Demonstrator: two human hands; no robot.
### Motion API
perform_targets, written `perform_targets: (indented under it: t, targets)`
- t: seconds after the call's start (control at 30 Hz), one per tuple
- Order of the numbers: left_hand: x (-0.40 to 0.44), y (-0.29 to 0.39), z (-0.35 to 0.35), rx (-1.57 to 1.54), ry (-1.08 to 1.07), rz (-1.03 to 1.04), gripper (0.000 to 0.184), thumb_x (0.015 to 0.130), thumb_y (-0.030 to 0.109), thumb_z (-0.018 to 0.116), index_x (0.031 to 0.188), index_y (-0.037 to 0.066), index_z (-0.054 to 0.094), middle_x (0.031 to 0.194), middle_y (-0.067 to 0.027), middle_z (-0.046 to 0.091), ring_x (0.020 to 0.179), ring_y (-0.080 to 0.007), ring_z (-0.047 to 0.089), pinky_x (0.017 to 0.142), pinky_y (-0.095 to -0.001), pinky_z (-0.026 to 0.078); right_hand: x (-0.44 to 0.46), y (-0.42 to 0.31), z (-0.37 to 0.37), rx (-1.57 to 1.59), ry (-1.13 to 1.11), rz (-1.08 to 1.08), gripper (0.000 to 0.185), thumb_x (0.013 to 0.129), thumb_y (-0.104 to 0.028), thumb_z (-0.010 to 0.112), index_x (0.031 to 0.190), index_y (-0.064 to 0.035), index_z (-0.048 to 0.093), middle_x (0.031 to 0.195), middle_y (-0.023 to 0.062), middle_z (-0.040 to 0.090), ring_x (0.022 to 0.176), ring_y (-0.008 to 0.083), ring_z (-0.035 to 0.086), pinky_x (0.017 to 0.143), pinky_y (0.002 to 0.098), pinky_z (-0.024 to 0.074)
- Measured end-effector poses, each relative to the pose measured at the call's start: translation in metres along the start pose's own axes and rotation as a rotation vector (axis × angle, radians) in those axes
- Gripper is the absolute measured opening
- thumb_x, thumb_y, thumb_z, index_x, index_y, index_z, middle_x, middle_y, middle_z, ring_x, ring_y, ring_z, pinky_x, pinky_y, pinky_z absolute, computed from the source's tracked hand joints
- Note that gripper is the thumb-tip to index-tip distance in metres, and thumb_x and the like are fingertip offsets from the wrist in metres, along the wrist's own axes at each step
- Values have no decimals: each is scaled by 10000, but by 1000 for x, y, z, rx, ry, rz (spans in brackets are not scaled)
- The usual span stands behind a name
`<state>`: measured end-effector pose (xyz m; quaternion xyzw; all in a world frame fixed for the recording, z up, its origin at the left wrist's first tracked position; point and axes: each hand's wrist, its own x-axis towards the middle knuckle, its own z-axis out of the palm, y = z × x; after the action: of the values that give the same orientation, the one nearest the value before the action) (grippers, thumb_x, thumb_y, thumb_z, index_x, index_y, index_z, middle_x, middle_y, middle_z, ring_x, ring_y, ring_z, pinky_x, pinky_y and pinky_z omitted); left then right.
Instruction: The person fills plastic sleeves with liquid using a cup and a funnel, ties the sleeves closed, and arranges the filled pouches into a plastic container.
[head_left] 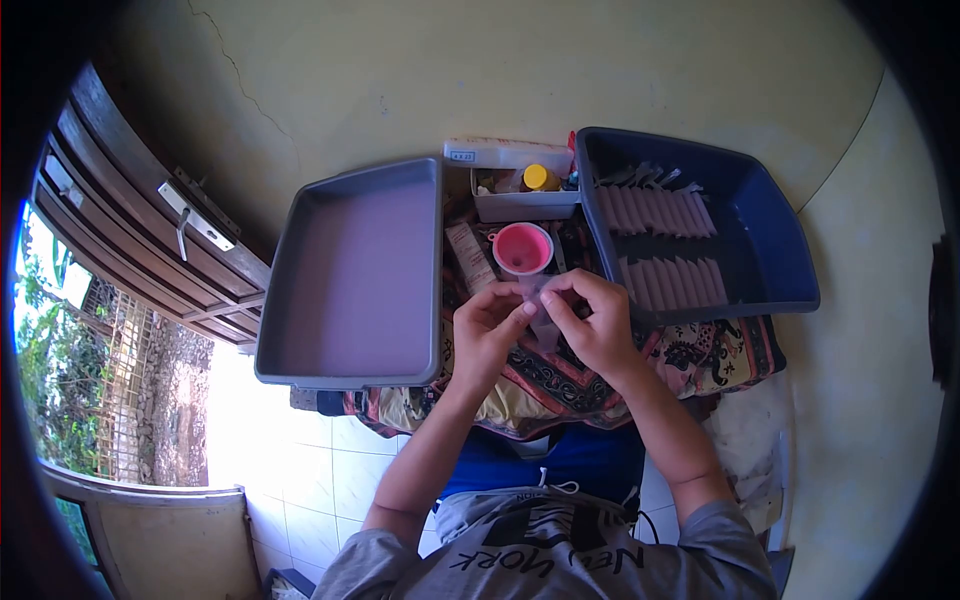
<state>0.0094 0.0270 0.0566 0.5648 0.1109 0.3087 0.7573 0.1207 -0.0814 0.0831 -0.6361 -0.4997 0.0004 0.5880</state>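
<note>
Pinches a narrow, translucent plastic bag (546, 334) near its upper part, with the thumb and fingers of the left hand (485, 328) on one side and those of the right hand (598, 322) on the other. Holds both grips closed on the bag and nearly touching each other, with the lower length hanging between the hands, below the fingertips and toward the body. Keeps the bag above a desk draped in dark, multicoloured patterned cloth (570, 385), just on the near side of a round, pink funnel-shaped vessel (522, 248) with a pale rim. Shows, left of the vessel, a slim, white printed packet (470, 258) lying at a slant. Includes, farther left, a grey rectangular plastic tray (437, 270) holding smooth, lilac-pink liquid (350, 270). Has, at the right, a deep, dark blue plastic tub (775, 250) with narrow, pale pink filled packets (675, 283) laid in two rows. Shows, beyond the vessel, a small, light grey open box (525, 207) with a yellow-capped container (541, 178) among other items, too small to tell apart, and a long white box (500, 152) behind it.
</note>
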Motion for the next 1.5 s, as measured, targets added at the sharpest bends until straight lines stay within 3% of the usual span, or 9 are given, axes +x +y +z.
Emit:
perform_targets:
  t: [0.13, 0.3, 0.37, 0.63, 0.7, 0.8, 0.87, 1.1, 1.5]
  targets:
    - [4, 10, -1, 104, 59, 106, 159, 817, -12, 688, 963, -26, 626, 888, -67, 670, 834, -112, 630, 772, -234, 500, 6, -6, -9, 19, -7, -81, 72, 828, -49, 648, 840, 20, 631, 769, 88, 637, 668, 152, 615, 610, 270, 466]
    - [7, 21, -3, 94, 66, 148, 166, 802, -15, 701, 950, -8, 626, 865, -55, 669, 798, -111, 635, 735, -230, 503, 14, -11, -17, 127, -40, -35, 76, 833, -49, 652, 862, 21, 648, 787, 78, 643, 704, 145, 619, 647, 264, 466]
    - [8, 23, -6, -71, 14, 109, 143, 801, -66, 675, 935, -31, 640, 894, -85, 669, 855, -156, 646, 819, -289, 520, 16, -16, -20, 176, -76, -11, 59, 849, -27, 634, 867, 28, 637, 804, 67, 634, 740, 118, 597, 682, 245, 451]
    - [11, 2, -16, -306, -211, 42, 156, 779, -14, 720, 913, -7, 642, 882, -93, 675, 831, -165, 652, 758, -298, 540, 20, -25, -26, 313, -177, 32, 38, 870, -2, 619, 876, 35, 620, 825, 47, 624, 780, 74, 560, 715, 217, 432]
    - [13, 2, -14, -338, -239, 43, 162, 771, -4, 731, 908, -5, 643, 887, -95, 675, 824, -162, 650, 729, -291, 544, 18, -24, -27, 309, -167, 42, 107, 840, -89, 675, 885, 7, 656, 790, 67, 672, 725, 98, 610, 676, 242, 470]
    - [18, 6, -11, -265, -317, 189, 209, 753, 27, 759, 908, 1, 622, 930, -98, 673, 830, -152, 639, 722, -279, 532, 14, -27, -24, 383, -116, 62, 116, 835, -94, 685, 890, 3, 654, 774, 59, 671, 688, 87, 597, 653, 244, 466]
    - [16, 11, -11, -267, -363, 40, 283, 734, 83, 792, 922, 23, 588, 952, -77, 662, 845, -135, 625, 765, -272, 503, 13, -28, -25, 367, -121, 46, 110, 834, -87, 685, 891, 2, 653, 765, 52, 667, 675, 83, 589, 641, 239, 461]
    - [12, -2, -11, -310, -473, -53, 361, 713, 162, 825, 921, 54, 550, 913, -29, 636, 859, -116, 615, 792, -263, 480, 11, -35, -30, 515, -269, 153, 47, 851, -30, 652, 885, 0, 642, 739, 21, 636, 628, 67, 560, 574, 208, 430]
    - [10, 2, -3, -421, -742, -207, 386, 678, 174, 847, 867, 48, 535, 906, -86, 645, 924, -245, 665, 785, -324, 516, 4, -25, -32, 753, -401, 237, 78, 860, 56, 580, 892, 2, 627, 731, 33, 603, 560, 62, 550, 488, 197, 416]
